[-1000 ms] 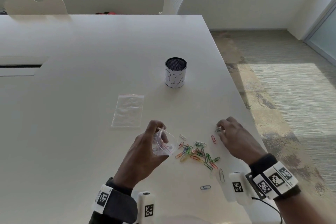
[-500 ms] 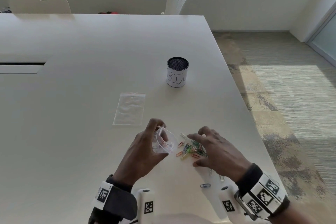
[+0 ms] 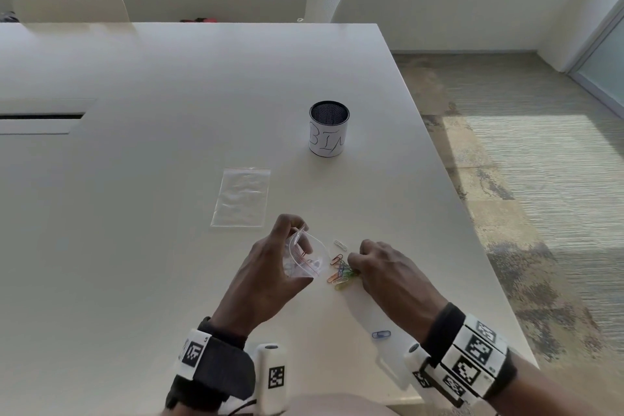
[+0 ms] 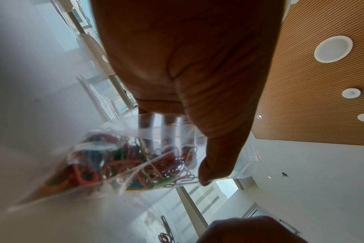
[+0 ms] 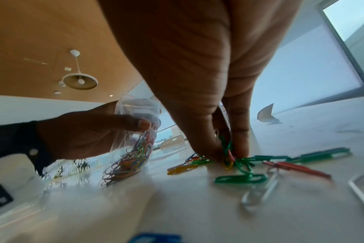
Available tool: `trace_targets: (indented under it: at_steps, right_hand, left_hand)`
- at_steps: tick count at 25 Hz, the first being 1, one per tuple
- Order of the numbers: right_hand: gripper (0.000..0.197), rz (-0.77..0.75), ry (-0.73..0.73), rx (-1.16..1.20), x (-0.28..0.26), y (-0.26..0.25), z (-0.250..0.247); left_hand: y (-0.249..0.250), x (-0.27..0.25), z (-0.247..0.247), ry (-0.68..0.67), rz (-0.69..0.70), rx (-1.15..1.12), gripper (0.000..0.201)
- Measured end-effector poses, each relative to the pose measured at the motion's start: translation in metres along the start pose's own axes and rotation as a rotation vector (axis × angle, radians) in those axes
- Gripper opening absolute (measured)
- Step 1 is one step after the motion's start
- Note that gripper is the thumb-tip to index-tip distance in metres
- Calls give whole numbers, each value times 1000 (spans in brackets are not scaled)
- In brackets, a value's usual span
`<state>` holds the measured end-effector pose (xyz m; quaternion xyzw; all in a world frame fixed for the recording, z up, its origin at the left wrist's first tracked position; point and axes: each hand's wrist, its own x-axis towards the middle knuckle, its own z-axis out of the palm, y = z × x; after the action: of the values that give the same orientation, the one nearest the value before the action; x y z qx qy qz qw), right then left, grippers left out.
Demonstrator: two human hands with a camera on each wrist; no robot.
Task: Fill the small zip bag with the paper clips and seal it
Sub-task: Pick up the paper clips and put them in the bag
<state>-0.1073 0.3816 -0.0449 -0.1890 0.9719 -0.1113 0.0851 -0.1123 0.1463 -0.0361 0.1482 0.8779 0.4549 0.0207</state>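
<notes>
My left hand (image 3: 295,238) holds the small clear zip bag (image 3: 305,260) upright on the table with its mouth open; thumb and fingers pinch the rim. Several coloured paper clips lie in the bag (image 4: 125,162). Just right of it, my right hand (image 3: 353,263) is curled down over the loose pile of paper clips (image 3: 339,275). In the right wrist view its thumb and fingers (image 5: 239,148) pinch green and red clips (image 5: 229,154) against the table, beside the bag (image 5: 133,148). More clips are hidden under that hand.
A white clip (image 3: 340,244) lies just behind the pile and a blue clip (image 3: 381,334) nearer me. A second empty zip bag (image 3: 241,196) lies flat behind my left hand. A mesh cup marked BIN (image 3: 328,128) stands farther back. The table's right edge (image 3: 472,223) is close.
My right hand swept left from the far side of the clips to the pile beside the bag and closed its fingers on clips there. The left hand kept the bag in place.
</notes>
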Motion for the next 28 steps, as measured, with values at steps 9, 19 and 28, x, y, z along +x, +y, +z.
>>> trace_targets:
  at_steps: [9,19,28]
  right_hand:
    - [13,176,76,372,10,20,-21]
    - [10,24,114,872,10,-38,-87]
    - [22,-13,94,606,30,-64,-64]
  left_hand:
    - [2,-4,-3,-7,-5,-22,58]
    - [2,-6,-1,-5,-16,-30,57]
    - [3,-6,-1,11,-37,-62,49]
